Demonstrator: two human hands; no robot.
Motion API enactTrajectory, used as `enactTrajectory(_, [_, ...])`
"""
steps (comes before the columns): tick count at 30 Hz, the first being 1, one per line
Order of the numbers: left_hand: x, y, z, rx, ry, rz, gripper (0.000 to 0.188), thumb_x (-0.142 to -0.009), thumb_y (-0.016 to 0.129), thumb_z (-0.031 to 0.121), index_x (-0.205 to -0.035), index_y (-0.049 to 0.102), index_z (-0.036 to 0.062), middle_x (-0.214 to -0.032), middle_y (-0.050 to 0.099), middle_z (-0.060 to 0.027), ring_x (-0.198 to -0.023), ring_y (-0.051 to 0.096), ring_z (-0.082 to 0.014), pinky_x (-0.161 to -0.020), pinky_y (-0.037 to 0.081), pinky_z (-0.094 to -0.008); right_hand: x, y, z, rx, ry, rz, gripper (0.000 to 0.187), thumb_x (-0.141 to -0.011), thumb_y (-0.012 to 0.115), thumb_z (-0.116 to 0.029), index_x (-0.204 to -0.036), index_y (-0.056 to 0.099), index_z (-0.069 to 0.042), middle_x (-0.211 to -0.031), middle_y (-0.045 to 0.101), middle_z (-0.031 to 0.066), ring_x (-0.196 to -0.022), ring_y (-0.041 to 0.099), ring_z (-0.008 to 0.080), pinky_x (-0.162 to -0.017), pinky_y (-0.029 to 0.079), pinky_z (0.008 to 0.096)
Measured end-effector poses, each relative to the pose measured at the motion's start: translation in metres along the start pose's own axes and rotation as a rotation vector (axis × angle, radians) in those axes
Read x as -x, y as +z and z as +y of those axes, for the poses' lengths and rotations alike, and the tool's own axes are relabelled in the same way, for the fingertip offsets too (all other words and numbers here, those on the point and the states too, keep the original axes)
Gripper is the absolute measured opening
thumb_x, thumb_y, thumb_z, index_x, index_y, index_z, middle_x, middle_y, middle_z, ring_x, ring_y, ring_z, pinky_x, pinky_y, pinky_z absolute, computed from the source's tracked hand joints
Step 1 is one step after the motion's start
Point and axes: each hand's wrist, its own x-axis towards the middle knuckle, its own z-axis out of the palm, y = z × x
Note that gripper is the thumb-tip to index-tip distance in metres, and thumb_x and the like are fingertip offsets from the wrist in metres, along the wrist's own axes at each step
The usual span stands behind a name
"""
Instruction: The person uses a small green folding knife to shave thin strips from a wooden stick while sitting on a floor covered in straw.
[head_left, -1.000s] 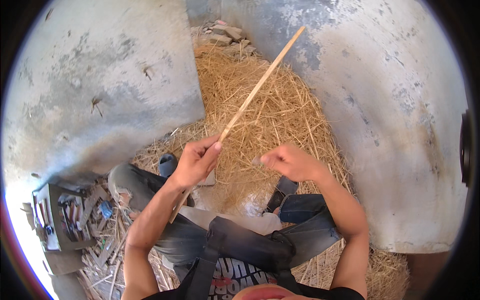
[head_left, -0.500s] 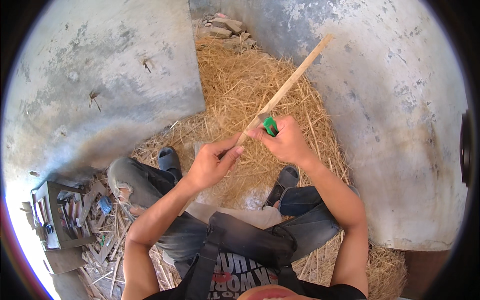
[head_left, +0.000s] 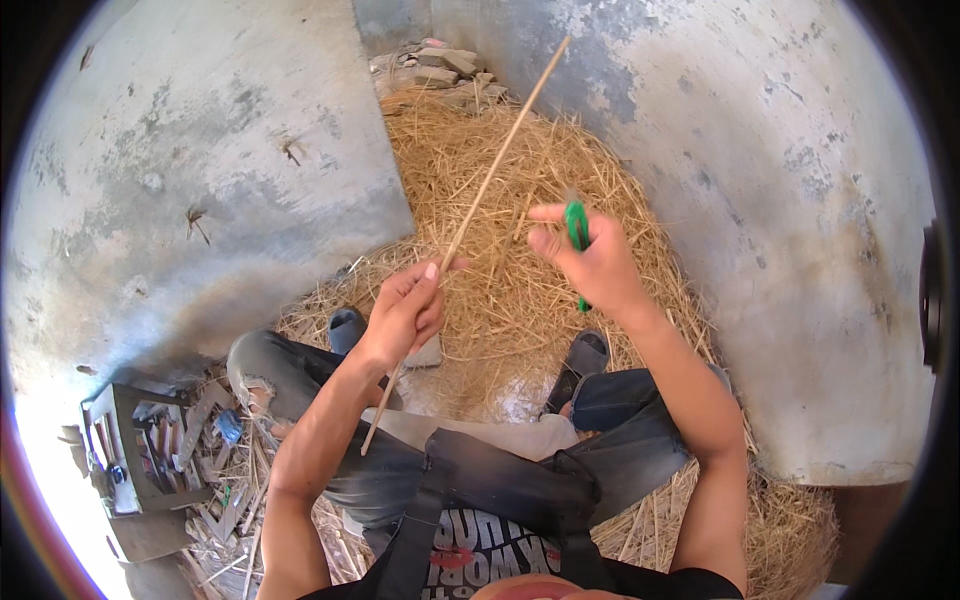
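Note:
My left hand (head_left: 405, 312) is closed around a long, thin wooden strip (head_left: 500, 155). The strip slants from above my left thigh up toward the far wall, its narrow edge facing me. To the right, my right hand (head_left: 606, 268) grips a green-handled knife (head_left: 577, 225), its index finger stretched toward the strip. Motion blurs the knife's upper end, so the blade hardly shows. Knife and strip are apart.
Pale shavings (head_left: 480, 330) cover the floor between my legs and back to broken bricks (head_left: 445, 68). Walls stand at left (head_left: 230, 120) and right (head_left: 780, 250). At lower left, a dark wooden stool (head_left: 165, 500) sits among scraps and a blue crumpled thing (head_left: 229, 427).
The blade was against the strip; my right hand has drawn the knife away to the right. In my left hand, the strip has turned edge-on and swung to the left.

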Motion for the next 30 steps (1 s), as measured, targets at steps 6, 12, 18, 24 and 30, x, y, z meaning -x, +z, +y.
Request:
enactTrajectory(6, [0.018, 0.025, -0.008, -0.046, -0.068, -0.283, 0.055, -0.111, 0.044, 0.040, -0.147, 0.049, -0.0013, -0.054, 0.033, 0.0063, -0.041, 0.033, -0.0061, -0.040, 0.030, -0.0229, -0.010, -0.010, 0.008, -0.368, 0.187, 0.082, 0.043, -0.091, 0.079, -0.045, -0.087, 0.071, -0.004, -0.052, 0.041, -0.0092, -0.042, 0.034, 0.0033, -0.041, 0.024, 0.0256])
enactTrajectory(12, [0.059, 0.041, 0.027, -0.857, 0.608, 0.029, 0.042, -0.101, 0.058, 0.023, -0.137, 0.062, 0.0022, -0.071, 0.061, -0.0016, -0.063, 0.060, -0.0172, -0.061, 0.051, -0.0323, -0.005, -0.021, -0.013, -0.580, 0.137, 0.042, 0.036, -0.097, 0.075, -0.037, -0.083, 0.063, -0.006, -0.053, 0.037, -0.0103, -0.041, 0.032, 0.0026, -0.039, 0.025, 0.0238])
enactTrajectory(18, [0.156, 0.127, 0.128, -1.172, 1.355, -0.064, 0.020, -0.079, 0.072, 0.009, -0.098, 0.076, 0.0127, -0.093, 0.072, -0.0002, -0.082, 0.069, -0.0173, -0.065, 0.056, -0.0316, 0.006, -0.020, -0.017, -0.637, 0.156, 0.024, 0.037, -0.096, 0.075, -0.039, -0.087, 0.063, -0.006, -0.055, 0.034, -0.0103, -0.042, 0.031, 0.0028, -0.040, 0.025, 0.0227])
enactTrajectory(24, [0.128, 0.146, 0.145, -1.122, 1.734, -0.036, 0.016, -0.070, 0.076, 0.007, -0.085, 0.076, 0.0088, -0.084, 0.071, -0.0017, -0.074, 0.068, -0.0139, -0.055, 0.053, -0.0254, 0.004, -0.017, -0.014, -0.673, 0.188, 0.047, 0.041, -0.092, 0.079, -0.043, -0.088, 0.066, -0.004, -0.055, 0.034, -0.0105, -0.043, 0.032, 0.0026, -0.040, 0.026, 0.0231])
enactTrajectory(30, [0.088, 0.165, 0.115, -0.814, 1.771, 0.076, 0.021, -0.050, 0.068, 0.014, -0.070, 0.067, 0.0070, -0.077, 0.063, -0.0005, -0.061, 0.055, -0.0129, -0.043, 0.034, -0.0239, 0.006, -0.035, 0.001, -0.674, 0.209, 0.100, 0.044, -0.092, 0.078, -0.044, -0.087, 0.063, -0.004, -0.056, 0.032, -0.0108, -0.044, 0.032, 0.0023, -0.041, 0.025, 0.0221])
